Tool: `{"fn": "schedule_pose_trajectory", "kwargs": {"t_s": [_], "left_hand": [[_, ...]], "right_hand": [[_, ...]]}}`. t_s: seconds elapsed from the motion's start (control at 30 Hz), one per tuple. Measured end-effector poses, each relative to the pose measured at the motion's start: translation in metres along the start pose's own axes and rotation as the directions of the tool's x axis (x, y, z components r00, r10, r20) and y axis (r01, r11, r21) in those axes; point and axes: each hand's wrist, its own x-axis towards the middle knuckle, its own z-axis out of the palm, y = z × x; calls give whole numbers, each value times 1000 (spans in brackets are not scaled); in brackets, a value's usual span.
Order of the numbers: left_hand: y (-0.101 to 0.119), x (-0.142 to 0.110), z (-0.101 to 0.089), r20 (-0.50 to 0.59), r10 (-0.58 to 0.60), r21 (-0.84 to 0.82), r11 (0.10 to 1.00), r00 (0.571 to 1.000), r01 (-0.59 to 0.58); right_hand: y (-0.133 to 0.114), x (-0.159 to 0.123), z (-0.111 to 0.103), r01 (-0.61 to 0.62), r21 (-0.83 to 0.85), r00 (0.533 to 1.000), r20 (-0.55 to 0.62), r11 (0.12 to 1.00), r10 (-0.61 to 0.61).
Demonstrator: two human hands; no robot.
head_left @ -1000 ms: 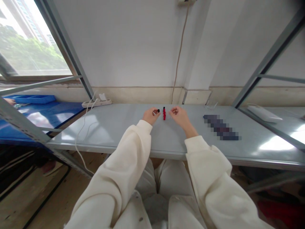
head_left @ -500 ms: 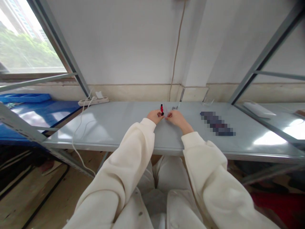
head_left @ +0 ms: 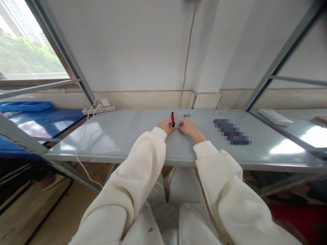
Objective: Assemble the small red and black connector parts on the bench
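Note:
My left hand (head_left: 166,126) is closed, its fingertips pinched together at the near end of a small, slim red-and-black piece (head_left: 173,118). The piece points away from me, with black ends and a red middle. Just to the right, my right hand (head_left: 187,126) is also closed, thumb and fingers pinched on what looks like thin clear plastic (head_left: 178,119). This clear thing shows faintly between the two hands, and its outline is hard to make out. Both hands are low over the grey table (head_left: 138,136), fingertips almost meeting. Behind my right hand lie several small grey pieces (head_left: 186,115).
A blurred-out dark object (head_left: 232,132) lies on the table to the right. At the back left sits a white power strip (head_left: 99,109) with cables hanging over the front edge. Metal posts (head_left: 74,64) frame the table. A blue tray (head_left: 25,106) stands on the blue table at left.
Both hands have come slightly nearer to me, staying close together. More of the red-and-black piece's near end shows. The view has shifted a little.

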Motion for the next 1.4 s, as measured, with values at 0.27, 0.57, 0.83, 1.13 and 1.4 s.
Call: {"fn": "schedule_pose_trajectory", "kwargs": {"t_s": [0.27,0.57,0.83,1.13,1.4], "left_hand": [[3,-2,-5,-147,185,-69,978,972,-197],[1,-4,-2,-144,190,-76,976,971,-202],[5,-5,-13,-587,100,-172,954,803,-245],[7,-8,-15,-541,68,-192,960,838,-202],[4,-7,-14,-531,73,-208,954,844,-214]], "right_hand": [[0,1,1,-7,-17,1000,6,1000,7],[0,0,2,-10,-31,1000,13,999,11],[-11,-5,-1,193,91,981,-45,977,-189],[-14,-7,-3,253,95,966,-73,963,-246],[-14,-7,-2,275,78,960,-68,958,-270]]}}
